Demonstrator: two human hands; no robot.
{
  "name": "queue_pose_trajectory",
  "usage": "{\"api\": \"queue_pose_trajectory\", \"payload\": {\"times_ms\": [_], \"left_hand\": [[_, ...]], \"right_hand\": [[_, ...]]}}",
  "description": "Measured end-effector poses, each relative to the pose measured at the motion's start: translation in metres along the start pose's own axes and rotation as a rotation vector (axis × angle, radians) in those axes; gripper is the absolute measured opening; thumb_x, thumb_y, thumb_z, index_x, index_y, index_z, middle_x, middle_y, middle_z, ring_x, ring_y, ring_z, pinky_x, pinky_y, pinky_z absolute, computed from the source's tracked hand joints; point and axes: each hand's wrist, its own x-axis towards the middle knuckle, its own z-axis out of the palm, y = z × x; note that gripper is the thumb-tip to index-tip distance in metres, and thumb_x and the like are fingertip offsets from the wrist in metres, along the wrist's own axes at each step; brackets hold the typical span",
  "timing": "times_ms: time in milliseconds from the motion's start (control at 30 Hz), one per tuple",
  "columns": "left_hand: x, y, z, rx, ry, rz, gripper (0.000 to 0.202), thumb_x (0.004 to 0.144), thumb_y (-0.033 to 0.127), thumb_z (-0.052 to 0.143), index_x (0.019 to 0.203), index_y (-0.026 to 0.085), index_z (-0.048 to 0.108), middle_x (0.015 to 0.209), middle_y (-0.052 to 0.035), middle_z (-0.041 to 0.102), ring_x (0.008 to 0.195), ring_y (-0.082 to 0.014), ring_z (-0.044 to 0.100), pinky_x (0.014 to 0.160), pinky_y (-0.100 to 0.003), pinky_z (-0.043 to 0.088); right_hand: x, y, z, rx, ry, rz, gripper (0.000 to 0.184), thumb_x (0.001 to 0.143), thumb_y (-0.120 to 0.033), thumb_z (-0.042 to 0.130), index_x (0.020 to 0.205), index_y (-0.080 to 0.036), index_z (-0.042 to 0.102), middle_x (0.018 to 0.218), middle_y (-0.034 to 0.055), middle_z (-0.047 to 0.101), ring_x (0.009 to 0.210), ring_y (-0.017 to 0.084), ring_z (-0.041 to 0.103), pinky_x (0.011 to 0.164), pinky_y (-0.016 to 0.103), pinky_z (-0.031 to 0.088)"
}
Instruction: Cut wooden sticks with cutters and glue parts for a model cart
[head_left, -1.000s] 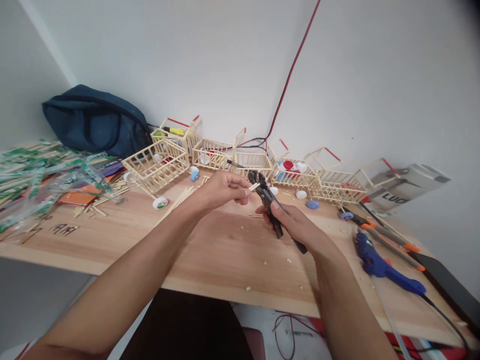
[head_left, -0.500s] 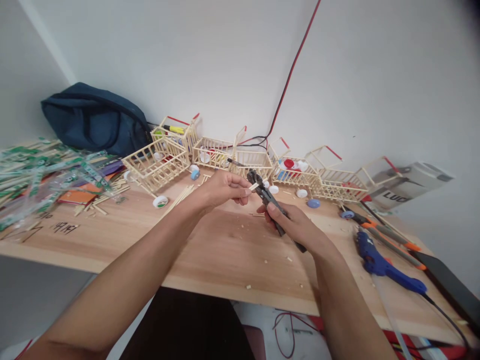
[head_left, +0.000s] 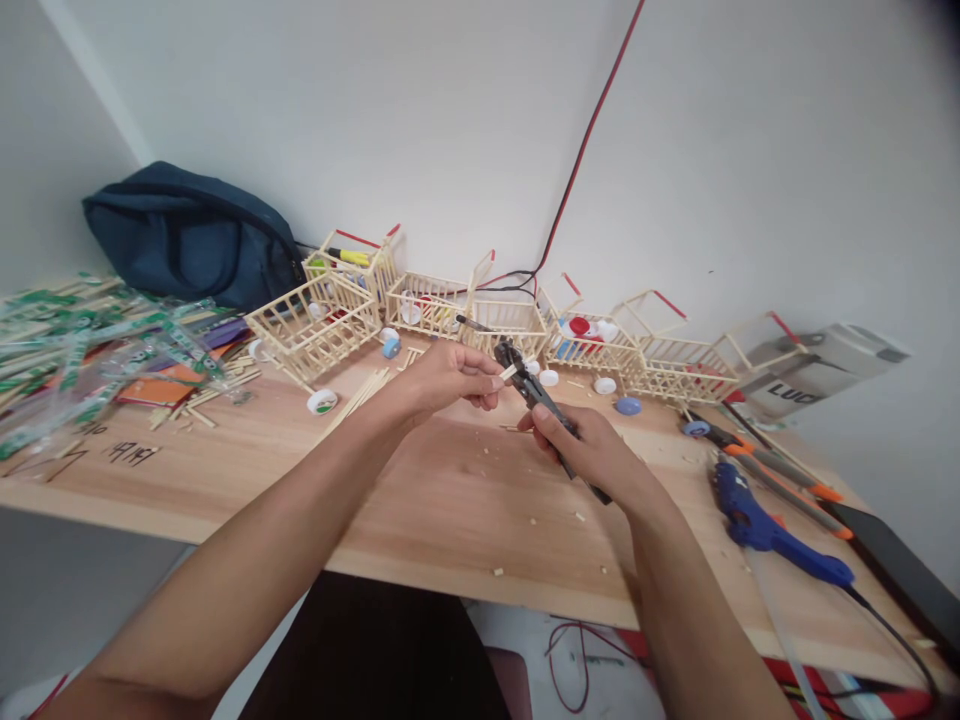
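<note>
Above the middle of the wooden table (head_left: pixel 420 500), my left hand (head_left: pixel 442 378) pinches a short pale wooden stick (head_left: pixel 510 372) between thumb and fingers. My right hand (head_left: pixel 592 450) is wrapped round the handles of black cutting pliers (head_left: pixel 534 392), whose jaws sit at the stick's free end. Both hands hover a little above the tabletop. Small wood offcuts (head_left: pixel 532 520) lie scattered on the table beneath them.
A row of small stick-built carts (head_left: pixel 495 322) with bottle-cap wheels lines the wall. A dark blue bag (head_left: pixel 187 240) sits at the back left beside plastic packets (head_left: pixel 82 340). A blue glue gun (head_left: pixel 765 525) and orange-tipped tools (head_left: pixel 780 470) lie at the right. A red cable (head_left: pixel 577 160) runs up the wall.
The view has shifted slightly; both hands keep the same hold, with the pliers' jaws staying at the end of the stick.
</note>
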Motion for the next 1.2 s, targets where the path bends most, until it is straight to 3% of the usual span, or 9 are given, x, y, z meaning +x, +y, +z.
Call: {"api": "queue_pose_trajectory", "payload": {"times_ms": [633, 1200], "left_hand": [[0.004, -0.007, 0.001, -0.100, 0.032, -0.100, 0.003, 0.071, 0.009, 0.068, 0.074, 0.008, 0.068, 0.054, -0.0016, 0.064, 0.050, -0.0069, 0.058, 0.057, -0.019, 0.048], [0.006, -0.009, -0.007, -0.149, 0.003, -0.076, 0.002, 0.069, 0.007, 0.068, 0.070, 0.008, 0.069, 0.053, -0.0021, 0.062, 0.050, -0.0077, 0.057, 0.058, -0.020, 0.047]], "right_hand": [[0.000, 0.001, 0.011, -0.120, 0.085, 0.060, 0.062, 0.088, -0.066, 0.032, 0.061, -0.016, 0.058, 0.050, 0.0018, 0.053, 0.045, 0.013, 0.046, 0.046, 0.026, 0.030], [0.005, 0.007, 0.027, -0.237, 0.252, -0.060, 0.058, 0.092, -0.059, 0.034, 0.058, -0.016, 0.054, 0.051, 0.0020, 0.052, 0.051, 0.014, 0.048, 0.053, 0.026, 0.028]]}}
